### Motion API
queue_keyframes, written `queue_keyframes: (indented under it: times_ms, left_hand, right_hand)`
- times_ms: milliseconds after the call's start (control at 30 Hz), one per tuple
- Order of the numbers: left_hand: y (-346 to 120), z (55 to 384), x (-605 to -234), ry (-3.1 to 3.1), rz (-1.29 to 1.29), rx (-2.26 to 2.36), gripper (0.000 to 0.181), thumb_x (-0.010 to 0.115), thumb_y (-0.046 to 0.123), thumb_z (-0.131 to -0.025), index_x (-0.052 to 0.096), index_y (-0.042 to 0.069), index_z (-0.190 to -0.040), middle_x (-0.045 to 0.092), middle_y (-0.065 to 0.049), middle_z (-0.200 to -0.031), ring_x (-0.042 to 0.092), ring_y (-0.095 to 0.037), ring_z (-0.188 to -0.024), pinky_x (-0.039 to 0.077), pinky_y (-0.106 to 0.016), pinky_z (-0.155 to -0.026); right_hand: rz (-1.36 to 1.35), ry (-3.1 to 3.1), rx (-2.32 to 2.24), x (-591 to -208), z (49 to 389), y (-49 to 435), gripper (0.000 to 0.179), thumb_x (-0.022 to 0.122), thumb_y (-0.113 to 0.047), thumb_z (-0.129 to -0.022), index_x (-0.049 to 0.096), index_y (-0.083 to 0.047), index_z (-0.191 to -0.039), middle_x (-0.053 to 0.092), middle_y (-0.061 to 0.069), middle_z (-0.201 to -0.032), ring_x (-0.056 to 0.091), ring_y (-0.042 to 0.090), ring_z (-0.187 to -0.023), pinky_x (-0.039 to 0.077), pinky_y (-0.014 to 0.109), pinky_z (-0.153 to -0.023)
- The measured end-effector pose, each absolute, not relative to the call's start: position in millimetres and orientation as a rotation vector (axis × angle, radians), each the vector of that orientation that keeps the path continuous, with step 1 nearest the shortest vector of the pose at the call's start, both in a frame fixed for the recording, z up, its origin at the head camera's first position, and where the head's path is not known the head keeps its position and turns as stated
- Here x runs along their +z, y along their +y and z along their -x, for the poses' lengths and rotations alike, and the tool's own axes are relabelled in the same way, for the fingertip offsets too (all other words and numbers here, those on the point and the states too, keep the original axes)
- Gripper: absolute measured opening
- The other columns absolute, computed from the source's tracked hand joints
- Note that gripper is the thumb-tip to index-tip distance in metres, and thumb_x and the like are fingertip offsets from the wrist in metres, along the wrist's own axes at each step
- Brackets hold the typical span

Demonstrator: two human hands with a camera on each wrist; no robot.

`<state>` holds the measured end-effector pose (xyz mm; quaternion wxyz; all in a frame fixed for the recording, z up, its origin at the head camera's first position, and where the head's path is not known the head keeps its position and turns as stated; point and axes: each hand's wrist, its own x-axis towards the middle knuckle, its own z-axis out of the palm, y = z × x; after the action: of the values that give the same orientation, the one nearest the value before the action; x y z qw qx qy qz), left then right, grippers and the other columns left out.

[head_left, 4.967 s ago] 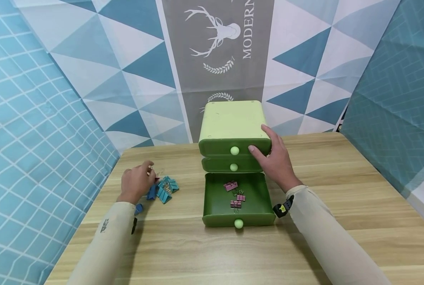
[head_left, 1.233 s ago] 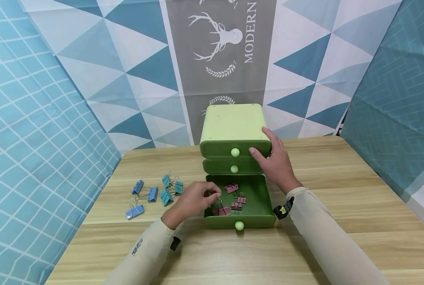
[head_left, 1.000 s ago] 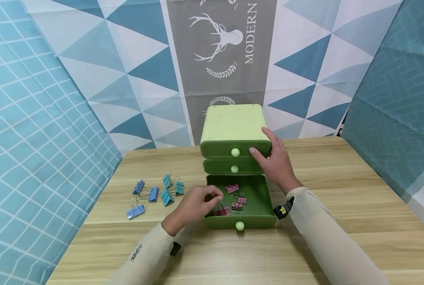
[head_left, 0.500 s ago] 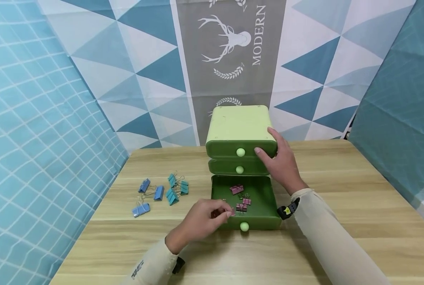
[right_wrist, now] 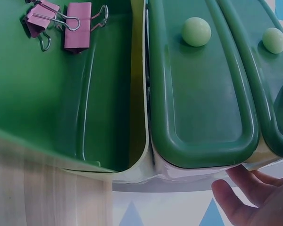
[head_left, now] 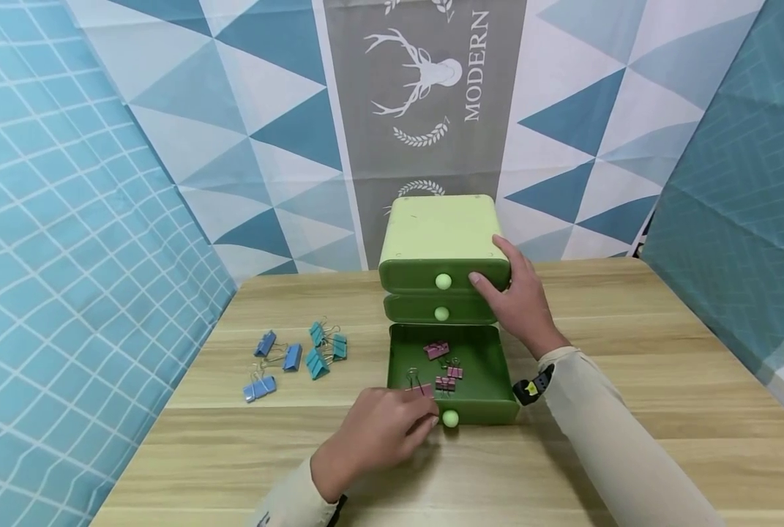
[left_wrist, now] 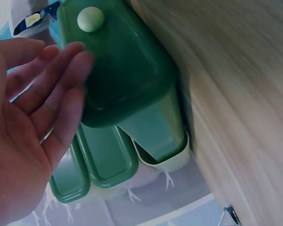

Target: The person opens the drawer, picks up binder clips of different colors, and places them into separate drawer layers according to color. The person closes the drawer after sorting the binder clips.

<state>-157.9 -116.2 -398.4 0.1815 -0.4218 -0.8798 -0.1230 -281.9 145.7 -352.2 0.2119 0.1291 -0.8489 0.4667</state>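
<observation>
A small desktop drawer cabinet (head_left: 444, 227) has a pale green shell and dark green drawers. Its bottom drawer (head_left: 484, 412) is pulled out, and several pink binder clips (head_left: 437, 351) lie in it. The larger pink clip (head_left: 422, 391) is near the front left, partly behind my left hand (head_left: 381, 432). That hand is at the drawer's front wall, left of the round knob (head_left: 450, 419); in the left wrist view its fingers (left_wrist: 61, 122) bend loosely around nothing. My right hand (head_left: 523, 300) grips the cabinet's upper right corner, thumb on the top drawer's front.
Left of the cabinet, blue binder clips (head_left: 260, 389) and teal binder clips (head_left: 318, 363) lie in two groups on the wooden table (head_left: 233, 454). A patterned cloth (head_left: 286, 146) hangs behind the table.
My left hand carried a larger pink binder clip from the left side of the table into the drawer, let go, and drew back to the drawer front. My right hand stayed on the cabinet.
</observation>
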Motion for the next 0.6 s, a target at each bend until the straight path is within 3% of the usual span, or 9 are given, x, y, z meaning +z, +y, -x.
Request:
queue_keyframes:
  times_ms: [133, 367, 600]
  left_hand:
    - [-113.7, 155.5, -397.9, -2.515, 1.192, -0.342, 0.010, 0.067, 0.028, -0.096, 0.075, 0.023, -0.095, 0.065, 0.015, -0.078, 0.040, 0.005, -0.054, 0.030, -0.014, -0.046]
    - [-109.7, 154.0, -403.1, -2.589, 1.205, -0.351, 0.011, 0.066, 0.027, -0.096, 0.074, 0.021, -0.101, 0.059, 0.016, -0.072, 0.035, 0.005, -0.049, 0.029, -0.016, -0.044]
    - [-107.2, 153.2, -408.5, -2.633, 1.225, -0.323, 0.018, 0.065, 0.029, -0.097, 0.071, 0.025, -0.113, 0.062, 0.016, -0.078, 0.043, 0.005, -0.054, 0.034, -0.018, -0.047]
  right_hand:
    - [-0.353, -2.362, 1.294, -352.9, 282.3, 145.7, 0.075, 0.064, -0.054, -0.093, 0.026, -0.040, -0.157, 0.037, 0.013, -0.152, 0.047, 0.036, -0.125, 0.045, 0.063, -0.093]
    - [-0.363, -2.354, 1.293, -353.5, 282.7, 146.0, 0.075, 0.064, -0.055, -0.093, 0.027, -0.040, -0.157, 0.036, 0.012, -0.153, 0.046, 0.035, -0.128, 0.044, 0.063, -0.095]
    - [-0.377, -2.344, 1.287, -353.3, 281.8, 146.4, 0.075, 0.065, -0.053, -0.093, 0.027, -0.039, -0.157, 0.035, 0.012, -0.155, 0.046, 0.035, -0.128, 0.045, 0.063, -0.094]
